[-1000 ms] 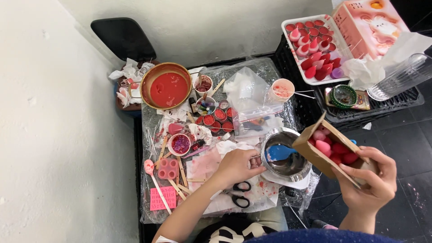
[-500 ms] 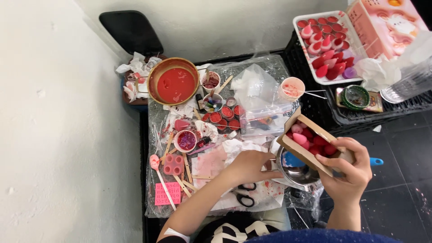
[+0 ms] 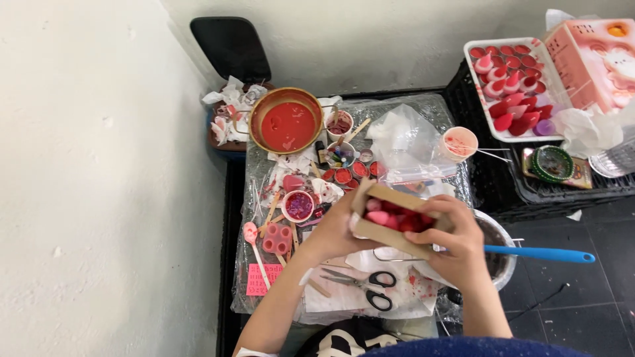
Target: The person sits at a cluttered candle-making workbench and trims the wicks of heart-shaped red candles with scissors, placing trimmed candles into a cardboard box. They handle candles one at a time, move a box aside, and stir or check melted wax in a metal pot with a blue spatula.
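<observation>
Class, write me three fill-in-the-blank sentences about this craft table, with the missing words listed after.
1. Both hands, left hand and right hand, hold a cardboard ____ of pink and red pieces.
2. The scissors have ____ handles.
3. The pot beside the right hand has a ____ handle.

Missing words: box; black; blue

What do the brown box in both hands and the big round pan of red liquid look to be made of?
The small brown open box, held between the left hand and right hand, looks like plain matte cardboard: flat folded walls, raw brown edges. The round pan of red liquid looks like metal, possibly copper-toned: thin rim with a dull sheen.
</observation>
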